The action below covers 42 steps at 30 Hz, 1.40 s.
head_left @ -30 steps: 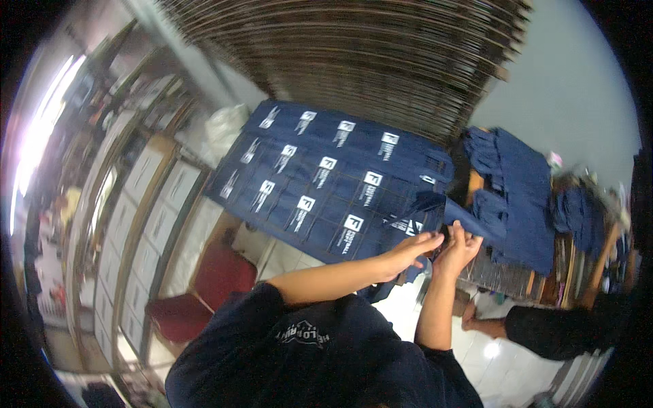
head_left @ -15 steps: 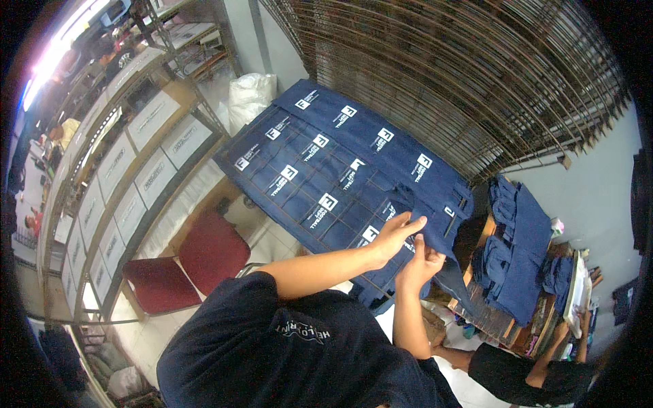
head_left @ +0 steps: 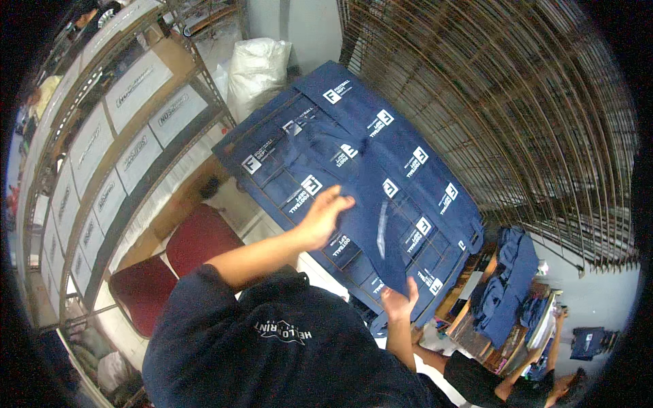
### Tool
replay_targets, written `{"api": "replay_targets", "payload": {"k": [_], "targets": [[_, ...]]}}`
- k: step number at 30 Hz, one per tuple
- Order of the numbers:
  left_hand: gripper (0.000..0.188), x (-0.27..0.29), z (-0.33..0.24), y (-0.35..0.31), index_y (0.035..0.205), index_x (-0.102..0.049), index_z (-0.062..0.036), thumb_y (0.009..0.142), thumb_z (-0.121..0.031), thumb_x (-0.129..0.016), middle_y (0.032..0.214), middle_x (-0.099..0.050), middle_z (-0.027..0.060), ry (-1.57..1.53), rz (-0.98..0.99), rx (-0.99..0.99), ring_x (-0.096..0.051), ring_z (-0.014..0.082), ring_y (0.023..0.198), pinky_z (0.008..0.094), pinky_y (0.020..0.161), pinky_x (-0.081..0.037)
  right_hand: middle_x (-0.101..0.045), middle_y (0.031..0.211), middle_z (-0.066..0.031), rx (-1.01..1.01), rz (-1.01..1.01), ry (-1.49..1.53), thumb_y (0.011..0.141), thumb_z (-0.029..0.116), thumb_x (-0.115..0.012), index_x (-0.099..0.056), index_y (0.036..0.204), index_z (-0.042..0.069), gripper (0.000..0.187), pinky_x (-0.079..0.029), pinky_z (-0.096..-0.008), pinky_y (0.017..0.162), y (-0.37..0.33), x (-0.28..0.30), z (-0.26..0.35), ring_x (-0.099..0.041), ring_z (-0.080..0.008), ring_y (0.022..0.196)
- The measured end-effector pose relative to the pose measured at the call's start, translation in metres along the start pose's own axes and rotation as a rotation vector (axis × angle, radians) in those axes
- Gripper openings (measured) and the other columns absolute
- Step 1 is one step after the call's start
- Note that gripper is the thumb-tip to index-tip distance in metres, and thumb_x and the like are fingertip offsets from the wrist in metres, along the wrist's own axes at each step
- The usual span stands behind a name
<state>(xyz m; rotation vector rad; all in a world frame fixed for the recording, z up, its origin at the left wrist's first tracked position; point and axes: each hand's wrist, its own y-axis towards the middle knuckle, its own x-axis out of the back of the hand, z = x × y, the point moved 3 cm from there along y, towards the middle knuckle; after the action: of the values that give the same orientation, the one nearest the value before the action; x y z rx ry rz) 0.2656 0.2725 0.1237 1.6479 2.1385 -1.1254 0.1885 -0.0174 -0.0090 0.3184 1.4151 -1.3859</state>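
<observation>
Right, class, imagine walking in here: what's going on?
A person handles a loose navy cloth: the right hand is at its near end, the left hand by its edge, though blur hides each grip. Beneath it are navy panels with white prints. Off to the right, another person is near piled navy cloth.

Navy printed panels (head_left: 401, 139) look matt cloth; the white sack (head_left: 257, 71), crinkled glossy plastic; the rack (head_left: 490, 102), rough metal.

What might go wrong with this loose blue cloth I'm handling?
The loose cloth overlaps the printed fabric, so it might settle creased or hide some white prints. Its near end, by your right hand close to the fabric's near edge, could slip off; I can't confirm a firm hold.
</observation>
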Motion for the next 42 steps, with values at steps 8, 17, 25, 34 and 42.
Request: {"api": "replay_targets", "payload": {"k": [8, 17, 25, 34, 42], "targets": [[0.02, 0.116, -0.076, 0.132, 0.093, -0.055, -0.0083, 0.075, -0.017, -0.052, 0.087, -0.061, 0.0061, -0.031, 0.181, 0.05, -0.06, 0.0201, 0.081, 0.0375, 0.075, -0.048, -0.056, 0.096, -0.0029, 0.11, -0.154, -0.734, 0.071, 0.008, -0.053, -0.049, 0.117, 0.004, 0.046, -0.041, -0.0264, 0.08, 0.097, -0.127, -0.039, -0.052, -0.0156, 0.087], [0.027, 0.19, -0.202, 0.196, 0.103, -0.054, -0.0076, 0.079, -0.021, -0.057, 0.099, -0.06, 0.0075, -0.135, 0.103, -0.206, -0.057, 0.0221, 0.092, 0.0367, 0.082, -0.046, -0.052, 0.093, -0.0021, 0.341, -0.046, -0.798, 0.077, -0.006, -0.058, -0.039, 0.123, 0.005, 0.051, -0.038, -0.0232, 0.074, 0.248, -0.183, -0.092, -0.048, -0.0107, 0.083], [0.054, 0.284, -0.104, 0.277, 0.131, -0.031, -0.0115, 0.087, -0.039, -0.045, 0.127, -0.041, 0.0071, -0.152, -0.151, -0.119, -0.039, 0.0239, 0.116, 0.0425, 0.097, -0.028, -0.045, 0.087, -0.0005, 0.437, -0.159, -0.937, 0.08, -0.003, -0.058, -0.035, 0.125, 0.006, 0.052, -0.039, -0.021, 0.064, 0.352, -0.171, -0.169, -0.046, -0.0082, 0.072], [0.064, 0.311, -0.018, 0.301, 0.132, -0.028, -0.0039, 0.076, 0.004, -0.058, 0.097, -0.051, 0.0093, 0.133, -0.57, -0.139, -0.053, 0.0182, 0.085, 0.0316, 0.076, -0.05, -0.056, 0.088, -0.0077, 0.409, -0.292, -1.245, 0.077, -0.004, -0.059, -0.03, 0.131, 0.009, 0.063, -0.044, -0.0248, 0.065, 0.399, -0.113, -0.192, -0.055, -0.0133, 0.074], [0.067, 0.301, -0.027, 0.305, 0.134, -0.025, -0.0047, 0.076, 0.008, -0.056, 0.1, -0.05, 0.0129, 0.245, -0.639, -0.177, -0.054, 0.021, 0.086, 0.0323, 0.075, -0.052, -0.057, 0.083, -0.0073, 0.505, -0.33, -1.342, 0.076, -0.002, -0.061, -0.032, 0.131, 0.016, 0.066, -0.045, -0.0265, 0.065, 0.408, -0.116, -0.184, -0.054, -0.0127, 0.069]]}}
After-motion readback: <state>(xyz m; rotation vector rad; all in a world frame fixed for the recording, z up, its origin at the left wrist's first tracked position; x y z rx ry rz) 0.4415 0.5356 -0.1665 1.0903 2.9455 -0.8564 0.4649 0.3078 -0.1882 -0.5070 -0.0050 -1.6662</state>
